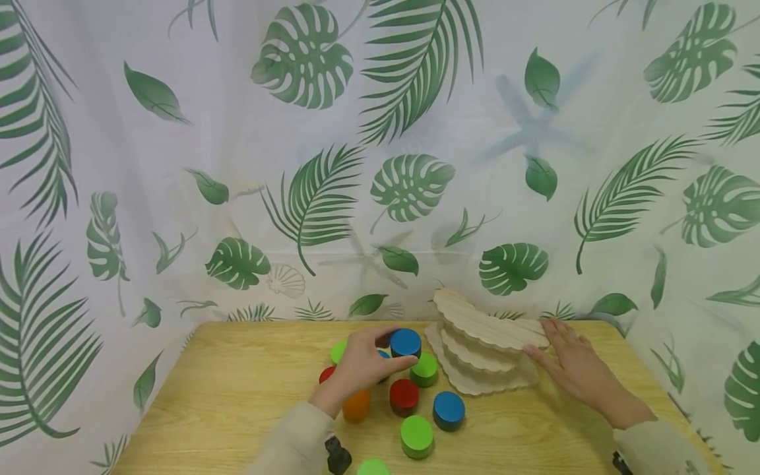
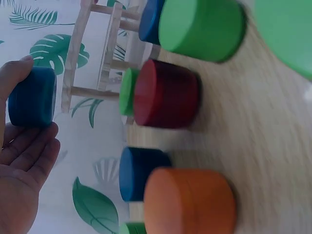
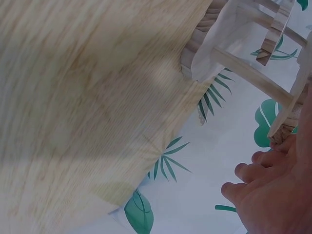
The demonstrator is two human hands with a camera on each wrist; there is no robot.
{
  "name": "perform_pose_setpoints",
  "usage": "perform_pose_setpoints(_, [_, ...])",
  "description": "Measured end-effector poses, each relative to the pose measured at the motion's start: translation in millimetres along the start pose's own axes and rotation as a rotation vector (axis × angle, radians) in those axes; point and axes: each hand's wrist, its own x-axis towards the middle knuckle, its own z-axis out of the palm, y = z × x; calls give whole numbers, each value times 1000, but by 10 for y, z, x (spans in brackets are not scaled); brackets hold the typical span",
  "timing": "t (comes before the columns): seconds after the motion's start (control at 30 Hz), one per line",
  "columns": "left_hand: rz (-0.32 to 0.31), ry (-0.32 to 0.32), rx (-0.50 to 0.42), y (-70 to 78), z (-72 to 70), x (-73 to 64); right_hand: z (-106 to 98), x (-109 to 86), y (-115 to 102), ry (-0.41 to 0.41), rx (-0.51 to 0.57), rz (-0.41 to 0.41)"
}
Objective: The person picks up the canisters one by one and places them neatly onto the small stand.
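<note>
My left hand (image 1: 362, 363) holds a small blue round jar (image 1: 406, 344) between thumb and fingers, above the other jars. In the left wrist view the same blue jar (image 2: 33, 96) sits between the thumb and the fingers of the left hand (image 2: 24, 165). A curved wooden tiered stand (image 1: 483, 324) with scalloped edges stands at the back right. At the right end of its top tier, my right hand (image 1: 576, 363) grips the edge with thumb and fingers. The right wrist view shows the right hand (image 3: 273, 190) by the end of the stand (image 3: 287, 119), its grip partly hidden.
Loose jars stand on the wooden table (image 1: 225, 396) left of and before the stand: a red jar (image 1: 404, 397), a blue jar (image 1: 448, 410), an orange jar (image 1: 356, 406) and several green ones, including a green jar (image 1: 417, 437). A leaf-patterned curtain (image 1: 415, 264) hangs behind the table.
</note>
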Motion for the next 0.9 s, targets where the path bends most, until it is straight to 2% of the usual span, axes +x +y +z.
perform_pose_setpoints(0.13, [44, 6, 50, 57, 87, 139, -2, 3, 13, -1, -2, 0])
perform_pose_setpoints(0.33, [94, 10, 69, 174, 190, 325, -8, 5, 6, -7, 6, -1])
perform_pose_setpoints(0.53, [92, -6, 56, 336, 334, 465, -19, -4, -6, -10, 12, -1])
perform_pose_setpoints(0.9, [119, -25, 102, 491, 548, 687, -15, 4, -6, -8, -1, -1])
